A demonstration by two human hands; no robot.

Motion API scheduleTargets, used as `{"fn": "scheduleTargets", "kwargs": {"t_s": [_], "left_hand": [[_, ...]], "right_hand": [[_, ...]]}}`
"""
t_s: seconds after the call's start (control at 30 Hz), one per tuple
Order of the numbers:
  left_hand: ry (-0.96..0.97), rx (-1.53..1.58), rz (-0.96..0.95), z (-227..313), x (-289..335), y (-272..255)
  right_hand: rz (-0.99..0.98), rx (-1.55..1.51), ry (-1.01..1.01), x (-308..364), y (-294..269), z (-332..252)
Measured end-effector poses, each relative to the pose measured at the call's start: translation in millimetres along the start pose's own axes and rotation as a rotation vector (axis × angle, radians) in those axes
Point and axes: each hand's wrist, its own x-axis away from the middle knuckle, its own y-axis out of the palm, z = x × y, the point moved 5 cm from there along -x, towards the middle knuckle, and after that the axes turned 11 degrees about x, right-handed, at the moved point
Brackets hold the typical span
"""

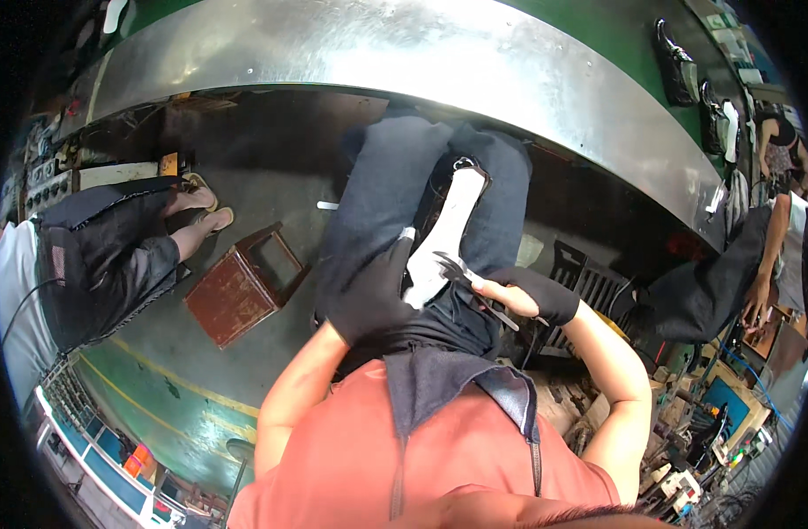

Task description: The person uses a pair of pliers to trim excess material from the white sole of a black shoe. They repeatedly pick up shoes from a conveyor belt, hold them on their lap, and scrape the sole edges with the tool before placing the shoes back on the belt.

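A white shoe last with a dark upper lies lengthwise on my lap, between my thighs in dark trousers. My left hand, in a black glove, grips the near end of the last. My right hand, in a black fingerless glove, holds metal pliers whose jaws touch the last's near edge. A dark apron hangs from my chest over an orange shirt.
A curved steel conveyor edge arcs above my knees, with dark shoes on its green belt at right. A brown wooden stool stands on the floor to my left. One seated person is at left, another at right.
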Motion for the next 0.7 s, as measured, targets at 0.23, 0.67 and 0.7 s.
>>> {"fn": "scheduleTargets", "kwargs": {"t_s": [0.23, 0.67, 0.7], "left_hand": [[-0.257, 0.177, 0.209, -53.2, 25.5, 30.2], [-0.579, 0.586, 0.109, -82.1, 34.4, 60.8], [-0.613, 0.635, 0.024, -67.2, 21.0, 47.4]], "right_hand": [[0.113, 0.281, -0.199, -18.2, -7.6, -20.5], [0.568, 0.664, -0.275, -37.1, 4.7, -14.9], [0.605, 0.681, -0.325, -43.4, 5.9, -5.3]]}}
